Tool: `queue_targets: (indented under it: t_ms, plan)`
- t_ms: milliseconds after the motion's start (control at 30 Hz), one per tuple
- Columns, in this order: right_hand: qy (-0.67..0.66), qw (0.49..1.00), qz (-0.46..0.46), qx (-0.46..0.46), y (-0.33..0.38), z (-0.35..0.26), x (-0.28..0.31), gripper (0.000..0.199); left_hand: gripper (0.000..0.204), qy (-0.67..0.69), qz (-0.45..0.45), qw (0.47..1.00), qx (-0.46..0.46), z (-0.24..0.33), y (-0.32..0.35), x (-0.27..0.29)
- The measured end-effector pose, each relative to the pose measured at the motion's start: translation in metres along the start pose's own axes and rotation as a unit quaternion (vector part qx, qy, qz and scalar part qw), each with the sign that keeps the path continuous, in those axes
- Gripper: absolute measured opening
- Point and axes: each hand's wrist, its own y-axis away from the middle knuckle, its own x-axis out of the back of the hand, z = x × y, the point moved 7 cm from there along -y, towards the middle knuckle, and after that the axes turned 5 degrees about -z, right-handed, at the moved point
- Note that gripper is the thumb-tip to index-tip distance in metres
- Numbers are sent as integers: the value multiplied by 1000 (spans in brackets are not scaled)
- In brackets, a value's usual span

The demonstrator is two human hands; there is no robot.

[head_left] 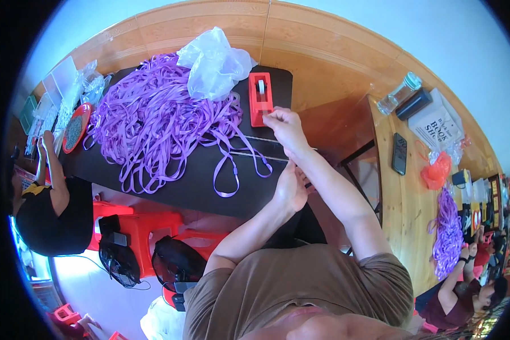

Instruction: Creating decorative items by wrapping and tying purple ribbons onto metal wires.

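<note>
Beside the red tape dispenser (260, 90), my right hand (287, 129) is closed in a pinch at its near end, on what looks like the free end of the clear tape (265, 113). My left hand (292, 187) is at the dark table's near edge, below my right wrist. Its fingers are curled and partly hidden, and what they hold cannot be made out. Left of both hands lies a large heap of purple lanyards (164, 119). One lanyard loop (226, 192) with a small buckle trails toward my left hand.
A crumpled clear plastic bag (215, 65) rests on the heap. A red dish of small grey pieces (75, 131) stands far left, by another person (54, 209). Red stools (144, 232) stand below. The wooden table (402, 209) at right bears a phone (399, 154), a jar and more lanyards (447, 232).
</note>
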Motion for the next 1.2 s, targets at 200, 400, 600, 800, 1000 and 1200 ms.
queue_targets:
  t_ms: [200, 400, 600, 800, 1000, 1200]
  plan:
    - [71, 997, 18, -1, 0, 21, 6, 17, 59, 7, -10, 1000, 16, -8, -9, 9]
    - [259, 966, -4, 15, -7, 29, 26, 10, 73, -10, 8, 999, 43, -13, -12, 16]
    - [-99, 963, -240, -79, 14, 9, 83, 12, 73, -32, 10, 999, 29, -12, -11, 22]
    - [3, 915, -393, -95, 48, 18, 99, 13, 72, -55, 16, 998, 21, -9, -10, 17]
    - [63, 895, -441, -28, 50, 37, 94, 11, 73, -73, 22, 997, 17, -9, -10, 16]
    - [97, 882, -460, -18, 48, 41, 91, 12, 73, -79, 30, 996, 13, -9, -9, 17]
